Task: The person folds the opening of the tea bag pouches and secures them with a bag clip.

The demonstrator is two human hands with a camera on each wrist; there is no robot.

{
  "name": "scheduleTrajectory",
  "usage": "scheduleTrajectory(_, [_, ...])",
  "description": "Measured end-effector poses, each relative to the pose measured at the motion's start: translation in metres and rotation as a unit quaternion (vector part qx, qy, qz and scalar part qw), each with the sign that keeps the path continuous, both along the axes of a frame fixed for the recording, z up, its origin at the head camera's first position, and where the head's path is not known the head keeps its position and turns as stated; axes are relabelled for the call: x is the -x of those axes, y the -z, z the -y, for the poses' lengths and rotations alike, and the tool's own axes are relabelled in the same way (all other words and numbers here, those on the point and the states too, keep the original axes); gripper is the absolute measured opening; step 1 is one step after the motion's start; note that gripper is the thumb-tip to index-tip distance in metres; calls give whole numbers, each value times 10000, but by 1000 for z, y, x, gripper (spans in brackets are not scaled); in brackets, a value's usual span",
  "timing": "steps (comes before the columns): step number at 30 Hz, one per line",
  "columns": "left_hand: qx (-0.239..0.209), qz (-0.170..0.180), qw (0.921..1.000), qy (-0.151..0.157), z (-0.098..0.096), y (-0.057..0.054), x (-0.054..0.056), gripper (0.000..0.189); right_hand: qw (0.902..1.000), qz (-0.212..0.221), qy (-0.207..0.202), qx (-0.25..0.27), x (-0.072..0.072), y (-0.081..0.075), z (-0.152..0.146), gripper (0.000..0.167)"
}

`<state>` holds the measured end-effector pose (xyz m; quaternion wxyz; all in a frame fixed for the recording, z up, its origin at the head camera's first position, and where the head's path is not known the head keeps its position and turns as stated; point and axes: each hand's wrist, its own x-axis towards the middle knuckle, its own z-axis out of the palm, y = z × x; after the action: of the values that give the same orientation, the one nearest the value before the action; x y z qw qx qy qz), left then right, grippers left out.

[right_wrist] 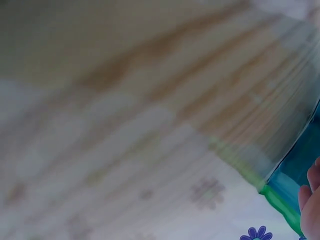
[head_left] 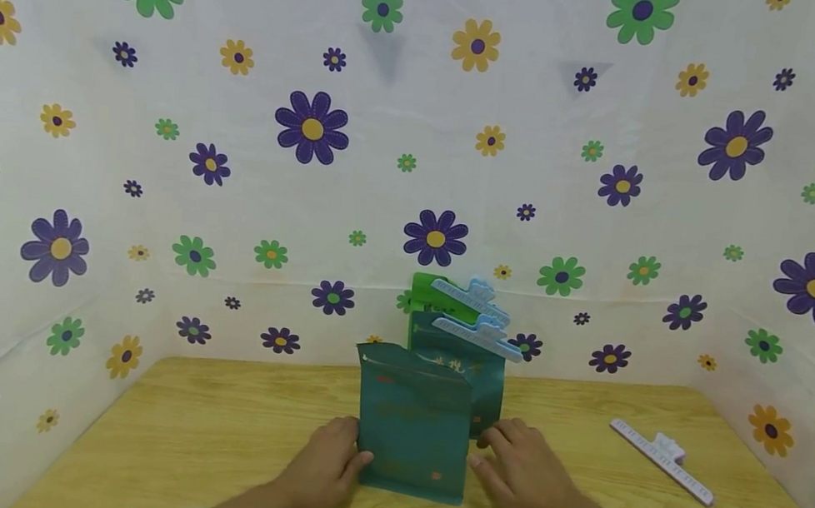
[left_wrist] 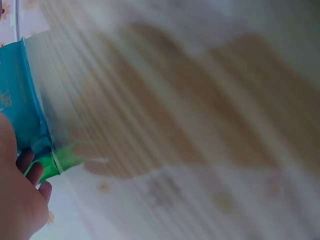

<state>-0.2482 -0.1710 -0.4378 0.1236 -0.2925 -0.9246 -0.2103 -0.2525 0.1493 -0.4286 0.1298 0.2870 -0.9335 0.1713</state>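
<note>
A dark teal pouch (head_left: pixel 413 431) stands upright on the table in the head view, its top edge free of any clip. My left hand (head_left: pixel 327 463) pinches its lower left side, thumb on the front and fingers behind. Beside its right edge is my right hand (head_left: pixel 529 477), fingers loosely bent and thumb apart from them; whether they touch the pouch is hard to tell. Behind stand a second teal pouch (head_left: pixel 488 389) and a green pouch (head_left: pixel 422 291). Light blue bag clips (head_left: pixel 477 336) cross their tops. Both wrist views show fingers near teal packaging.
A pale lilac bag clip (head_left: pixel 661 461) lies at the right on the wood-grain table (head_left: pixel 231 410). A white flower-patterned sheet (head_left: pixel 383 201) rises behind and along both sides. Blurred reflections fill much of both wrist views.
</note>
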Motion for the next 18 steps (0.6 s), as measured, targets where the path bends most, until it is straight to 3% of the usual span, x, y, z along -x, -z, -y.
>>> scheduleTrajectory(10, [499, -239, 9980, -309, -24, -2, 5, 41, 9916, -919, -336, -846, 4, 2, 7, 43])
scheduleTrajectory(18, [791, -254, 9951, -536, -31, 1, -2, 41, 9940, -279, -270, -1023, 2, 4, 4, 55])
